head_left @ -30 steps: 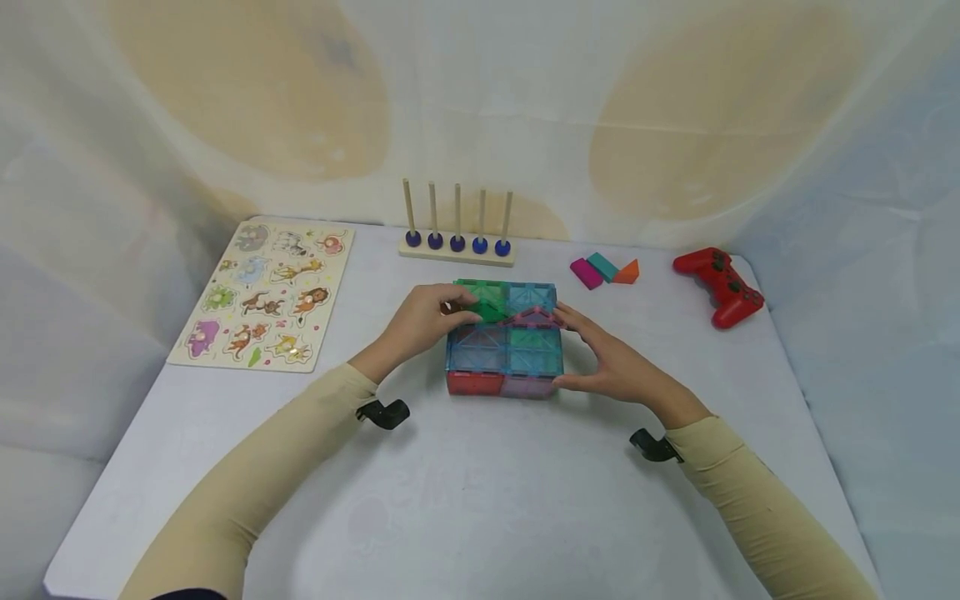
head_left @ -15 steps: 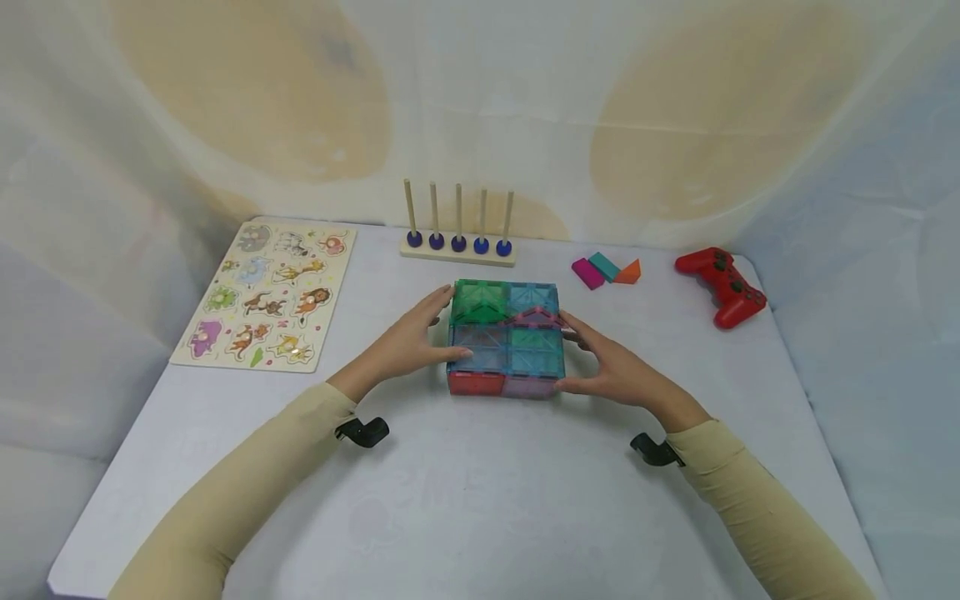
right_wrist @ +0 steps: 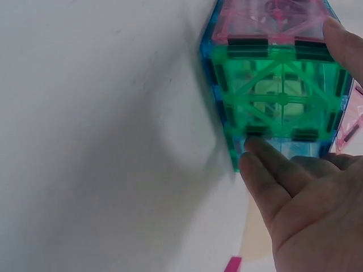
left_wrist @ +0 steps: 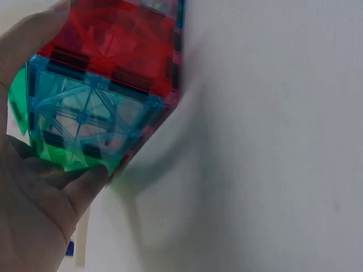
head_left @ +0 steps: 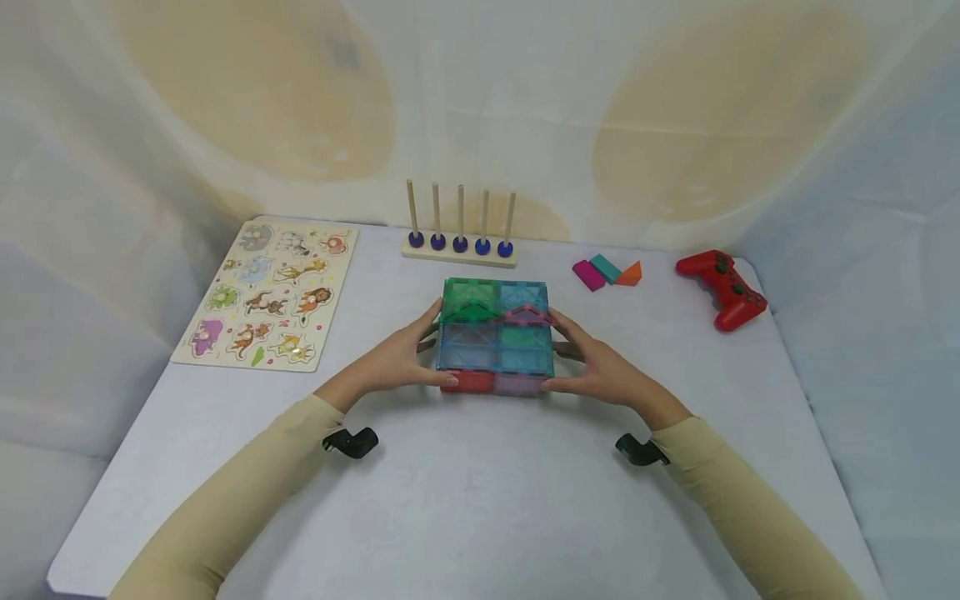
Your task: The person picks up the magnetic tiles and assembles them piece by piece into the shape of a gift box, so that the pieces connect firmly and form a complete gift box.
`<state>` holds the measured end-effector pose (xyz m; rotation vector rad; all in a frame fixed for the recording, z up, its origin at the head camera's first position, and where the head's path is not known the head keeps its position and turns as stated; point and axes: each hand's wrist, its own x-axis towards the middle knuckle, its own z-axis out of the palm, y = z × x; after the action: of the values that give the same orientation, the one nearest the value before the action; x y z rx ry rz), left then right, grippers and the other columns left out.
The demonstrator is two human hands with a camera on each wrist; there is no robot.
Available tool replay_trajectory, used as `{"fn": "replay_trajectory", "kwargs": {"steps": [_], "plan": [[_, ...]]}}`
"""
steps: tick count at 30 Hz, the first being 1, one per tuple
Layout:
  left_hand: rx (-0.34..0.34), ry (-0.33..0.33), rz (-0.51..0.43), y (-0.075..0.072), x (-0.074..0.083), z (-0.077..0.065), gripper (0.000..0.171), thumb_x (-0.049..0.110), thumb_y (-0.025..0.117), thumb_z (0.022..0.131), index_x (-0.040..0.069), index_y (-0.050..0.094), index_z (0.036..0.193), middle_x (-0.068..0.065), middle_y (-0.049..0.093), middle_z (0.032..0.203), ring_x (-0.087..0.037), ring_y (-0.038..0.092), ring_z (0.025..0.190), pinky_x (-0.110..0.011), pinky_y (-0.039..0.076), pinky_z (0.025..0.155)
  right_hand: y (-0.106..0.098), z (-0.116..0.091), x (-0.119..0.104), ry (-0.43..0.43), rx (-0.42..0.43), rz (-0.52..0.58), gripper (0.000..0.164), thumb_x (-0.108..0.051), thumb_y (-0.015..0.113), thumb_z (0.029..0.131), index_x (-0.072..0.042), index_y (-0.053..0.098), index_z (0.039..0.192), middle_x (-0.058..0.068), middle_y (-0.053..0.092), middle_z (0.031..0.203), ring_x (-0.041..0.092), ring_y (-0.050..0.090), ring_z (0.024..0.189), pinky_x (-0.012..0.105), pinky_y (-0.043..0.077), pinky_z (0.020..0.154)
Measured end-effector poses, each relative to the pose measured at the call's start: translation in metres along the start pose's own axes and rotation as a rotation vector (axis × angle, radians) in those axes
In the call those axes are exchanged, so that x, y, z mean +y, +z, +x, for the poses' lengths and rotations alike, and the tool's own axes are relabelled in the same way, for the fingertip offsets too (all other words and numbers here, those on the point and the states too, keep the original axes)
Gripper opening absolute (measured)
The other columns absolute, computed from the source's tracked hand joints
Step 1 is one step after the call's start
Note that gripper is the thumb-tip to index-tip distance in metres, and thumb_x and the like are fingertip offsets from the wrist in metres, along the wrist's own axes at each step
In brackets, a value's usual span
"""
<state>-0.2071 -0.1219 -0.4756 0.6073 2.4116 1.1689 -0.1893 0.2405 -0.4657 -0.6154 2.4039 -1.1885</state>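
A low box built of see-through magnetic tiles (head_left: 525, 350) is at mid-table, its top blue and green. Across its top stand a green triangle tile (head_left: 468, 312) and a pink triangle tile (head_left: 528, 315). My left hand (head_left: 390, 360) grips the box's left side, thumb at the front red tile (left_wrist: 116, 45), fingers along the blue side tile (left_wrist: 82, 116). From the right, my right hand (head_left: 606, 372) holds it, thumb by the front corner and fingertips at the lower edge of the green side tile (right_wrist: 283, 99). Some fingers are hidden behind the box in the head view.
Behind the box stands a wooden peg rack (head_left: 459, 253) with blue beads. An animal puzzle board (head_left: 266, 296) lies left. Back right are small magenta (head_left: 588, 275), teal (head_left: 605, 267) and orange blocks (head_left: 630, 273), then a red game controller (head_left: 722, 289).
My left hand has let go of the green triangle tile and moved down to the box's left side. The box has shifted slightly left, and my right hand with it.
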Motion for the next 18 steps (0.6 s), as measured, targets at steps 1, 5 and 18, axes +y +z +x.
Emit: {"fn": "replay_trajectory", "kwargs": {"steps": [1,5,18], "plan": [[0.0,0.003,-0.018,-0.002,-0.002,-0.001,0.13,0.052,0.087,0.076,0.027,-0.006,0.164,-0.003,0.01,0.17,-0.029,0.03,0.15,-0.047,0.035,0.117,0.001,0.003,-0.001,-0.005,0.001,0.004,0.114,-0.04,0.084,0.084,-0.033,0.004,0.165,0.004,0.016,0.17,0.039,0.042,0.143,0.063,0.032,0.114],[-0.006,0.013,-0.084,-0.007,-0.01,-0.002,0.128,0.045,0.088,0.079,0.03,-0.007,0.164,-0.001,0.007,0.17,-0.03,0.029,0.151,-0.044,0.036,0.117,0.005,0.013,-0.002,-0.018,0.005,0.013,0.113,-0.041,0.084,0.084,-0.033,0.004,0.164,0.002,0.017,0.17,0.037,0.042,0.143,0.061,0.032,0.116],[-0.016,0.031,-0.147,-0.012,-0.019,-0.001,0.126,0.039,0.087,0.081,0.028,-0.007,0.164,-0.002,0.004,0.171,-0.031,0.022,0.153,-0.045,0.03,0.12,0.01,0.021,0.0,0.005,0.005,0.04,0.113,-0.042,0.084,0.084,-0.037,0.004,0.164,0.002,0.014,0.17,0.038,0.042,0.143,0.058,0.036,0.114]]}}
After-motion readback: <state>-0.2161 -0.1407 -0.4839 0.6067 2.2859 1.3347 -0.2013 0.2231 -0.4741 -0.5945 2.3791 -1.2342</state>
